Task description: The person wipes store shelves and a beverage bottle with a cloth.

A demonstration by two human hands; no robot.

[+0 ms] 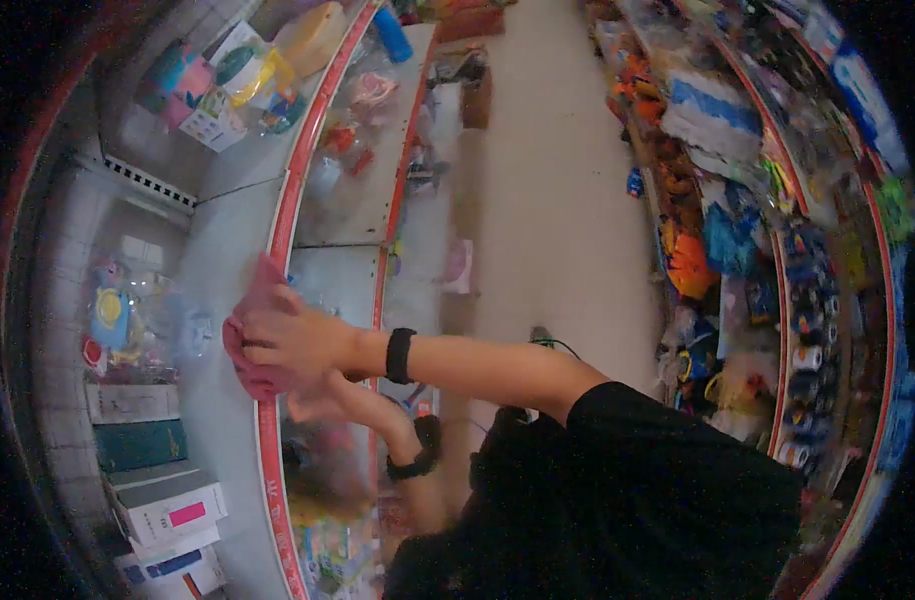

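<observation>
A pink cloth (259, 375) lies bunched over the red-and-white front strip (279, 225) of the upper shelf at the left. My right hand (296, 334) grips it from above, the fingers curled into its folds; a black band circles that wrist. Below the right wrist, my left hand (319, 405) is close to the cloth's lower end, blurred and partly covered by the right hand. Whether its fingers hold any of the cloth cannot be told. The pale shelf board (217, 247) extends behind the cloth.
Boxes (169, 510) and plastic-wrapped goods (116, 315) stand at the back of this shelf. Lower shelves (352, 202) hold bagged items. A tiled aisle floor (555, 195) separates them from a packed shelf rack (727, 225) at the right. Cartons (476, 97) sit along the aisle.
</observation>
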